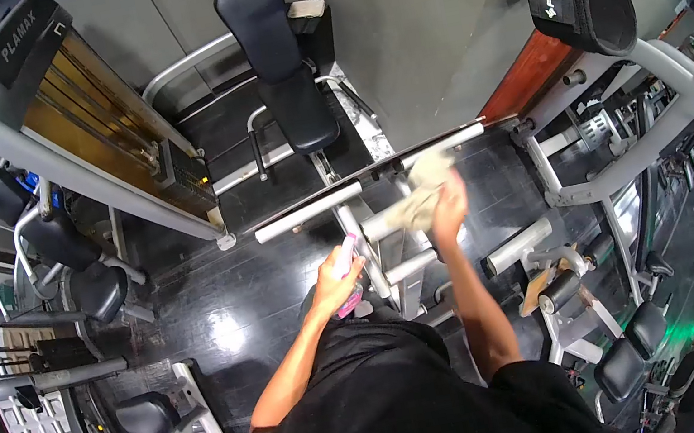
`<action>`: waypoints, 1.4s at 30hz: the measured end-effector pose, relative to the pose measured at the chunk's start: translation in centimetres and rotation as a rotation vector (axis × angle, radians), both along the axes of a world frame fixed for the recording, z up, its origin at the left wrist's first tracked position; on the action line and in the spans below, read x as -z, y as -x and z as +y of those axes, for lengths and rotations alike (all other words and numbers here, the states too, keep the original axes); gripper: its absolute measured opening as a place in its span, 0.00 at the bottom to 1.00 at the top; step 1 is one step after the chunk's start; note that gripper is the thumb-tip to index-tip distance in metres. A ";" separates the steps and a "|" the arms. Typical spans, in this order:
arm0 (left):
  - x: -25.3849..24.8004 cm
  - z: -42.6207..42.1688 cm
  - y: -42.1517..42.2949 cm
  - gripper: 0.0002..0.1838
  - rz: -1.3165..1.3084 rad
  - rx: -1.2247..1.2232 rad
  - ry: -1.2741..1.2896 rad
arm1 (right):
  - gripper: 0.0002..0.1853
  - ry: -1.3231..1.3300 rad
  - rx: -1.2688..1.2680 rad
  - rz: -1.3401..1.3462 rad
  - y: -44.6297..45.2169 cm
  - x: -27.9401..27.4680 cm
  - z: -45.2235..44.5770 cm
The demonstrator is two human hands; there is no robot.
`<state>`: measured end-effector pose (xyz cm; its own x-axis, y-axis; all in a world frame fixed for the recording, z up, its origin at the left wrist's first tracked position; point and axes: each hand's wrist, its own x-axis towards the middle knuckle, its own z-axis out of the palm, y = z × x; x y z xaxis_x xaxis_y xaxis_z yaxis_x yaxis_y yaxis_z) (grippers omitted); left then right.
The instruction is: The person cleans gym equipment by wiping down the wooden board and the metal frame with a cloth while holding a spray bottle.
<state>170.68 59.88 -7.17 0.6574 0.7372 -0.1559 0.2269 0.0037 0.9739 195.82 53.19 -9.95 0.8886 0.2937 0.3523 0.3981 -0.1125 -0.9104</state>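
My left hand (336,284) is wrapped around a spray bottle (350,306) with pink liquid and a white and pink top, held low in front of my body. In my right hand (450,206) is a pale cloth (417,197), bunched up and slightly blurred by motion. The cloth lies over or just above the grey metal frame (356,231) of a gym machine; whether it touches the bar beneath I cannot tell. Light padded rollers (310,212) stick out from this frame on both sides. Part of the bottle is hidden by my fingers.
Beyond the frame stands a black padded seat (300,114) with handles. A tall weight-stack machine (66,126) rises at the left, and another seated machine (79,261) is beside it. At the right are a grey machine frame (582,194) and several benches. A grey wall (426,29) closes the back.
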 end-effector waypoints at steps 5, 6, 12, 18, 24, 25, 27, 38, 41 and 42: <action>-0.7 0.0 0.2 0.08 0.052 0.045 -0.046 | 0.22 0.170 0.291 -0.012 -10.8 -1.6 4.2; -0.5 -0.1 0.4 0.08 0.054 0.043 -0.045 | 0.22 0.258 0.284 -0.029 -11.1 -1.6 4.8; -0.3 -0.2 0.6 0.08 -0.009 -0.001 0.009 | 0.22 0.508 -0.042 -0.250 -3.4 -3.4 2.9; -1.1 0.2 -0.6 0.09 -0.033 0.028 0.029 | 0.22 0.444 -0.805 -0.170 5.2 -2.2 2.5; -2.9 0.6 0.5 0.09 -0.090 -0.002 -0.108 | 0.17 0.140 -0.157 -0.008 1.9 2.3 -1.2; -2.8 0.6 0.7 0.08 -0.071 0.002 -0.092 | 0.18 0.087 -0.005 0.003 0.9 1.9 -1.5; -2.6 0.3 0.8 0.08 -0.054 0.008 -0.074 | 0.20 0.141 0.221 0.069 -1.8 3.1 -1.1; -1.2 -1.1 1.3 0.08 -0.027 -0.029 0.001 | 0.25 0.680 -0.387 -0.531 -0.5 2.8 -1.7; -1.4 -1.2 1.1 0.08 -0.020 0.003 0.008 | 0.33 0.753 -0.444 -0.498 0.0 3.4 -4.6; -1.5 -1.2 1.2 0.08 -0.009 0.011 -0.005 | 0.33 0.754 -0.445 -0.498 0.4 3.7 -5.9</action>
